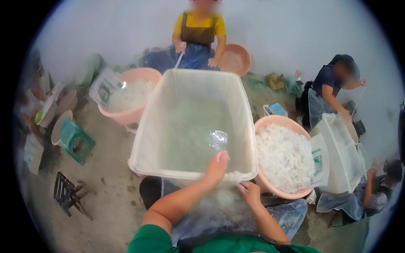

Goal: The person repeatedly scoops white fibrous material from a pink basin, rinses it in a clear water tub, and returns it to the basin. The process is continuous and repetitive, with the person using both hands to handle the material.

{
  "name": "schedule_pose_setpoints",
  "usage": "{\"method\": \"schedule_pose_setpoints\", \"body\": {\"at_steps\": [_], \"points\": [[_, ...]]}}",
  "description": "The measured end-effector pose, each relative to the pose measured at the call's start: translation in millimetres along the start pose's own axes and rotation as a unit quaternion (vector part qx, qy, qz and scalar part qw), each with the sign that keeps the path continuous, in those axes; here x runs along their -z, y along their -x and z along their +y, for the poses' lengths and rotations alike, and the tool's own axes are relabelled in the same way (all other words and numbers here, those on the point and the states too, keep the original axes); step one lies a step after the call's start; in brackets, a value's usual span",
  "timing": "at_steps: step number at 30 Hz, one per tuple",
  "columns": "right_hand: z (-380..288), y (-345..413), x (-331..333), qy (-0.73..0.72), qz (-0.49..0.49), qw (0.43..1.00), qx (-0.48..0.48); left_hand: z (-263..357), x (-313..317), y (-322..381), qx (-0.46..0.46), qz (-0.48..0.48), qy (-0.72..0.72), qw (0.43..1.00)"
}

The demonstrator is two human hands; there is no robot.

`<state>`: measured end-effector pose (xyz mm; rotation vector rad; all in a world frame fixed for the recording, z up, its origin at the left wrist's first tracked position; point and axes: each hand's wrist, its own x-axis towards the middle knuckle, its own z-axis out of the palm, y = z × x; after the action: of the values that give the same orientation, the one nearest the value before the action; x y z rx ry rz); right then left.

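Before me stands a large whitish plastic tub (196, 173), holding cloudy water (193, 126). My left hand (219, 163) is over the tub's near rim, its fingers bunched above the water. Whether anything is between them is hidden. Just outside the near right corner, my right hand (251, 192) is curled, its fingertips by a white fibrous wad (234, 177) draped on the rim. I cannot tell if it grips the wad. A transparent plastic apron (215, 218) covers my lap, with a blurred whitish patch below the rim.
A pink basin of white fluffy fibre (283, 158) stands close on the right; another pink basin (121, 117) sits at left. A person (199, 34) holding a stick faces me across the tub. Two people (329, 79) work at right by another tub (338, 155). Stools (74, 136) stand left.
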<state>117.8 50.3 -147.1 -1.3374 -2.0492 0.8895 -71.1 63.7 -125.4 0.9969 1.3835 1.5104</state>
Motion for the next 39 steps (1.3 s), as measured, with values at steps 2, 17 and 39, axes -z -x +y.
{"method": "schedule_pose_setpoints", "body": {"at_steps": [2,17,39], "points": [[9,2,-5,-0.025,0.002,0.999,-0.023,0,0,6,-0.006,-0.002,-0.015,1.000],[-15,16,50,-0.257,-0.054,0.961,-0.089,18,-30,73,0.040,-0.118,-0.177,0.976],[-108,-39,113,-0.324,0.024,0.925,0.196,137,-35,34,-0.370,0.212,-0.423,0.799]]}}
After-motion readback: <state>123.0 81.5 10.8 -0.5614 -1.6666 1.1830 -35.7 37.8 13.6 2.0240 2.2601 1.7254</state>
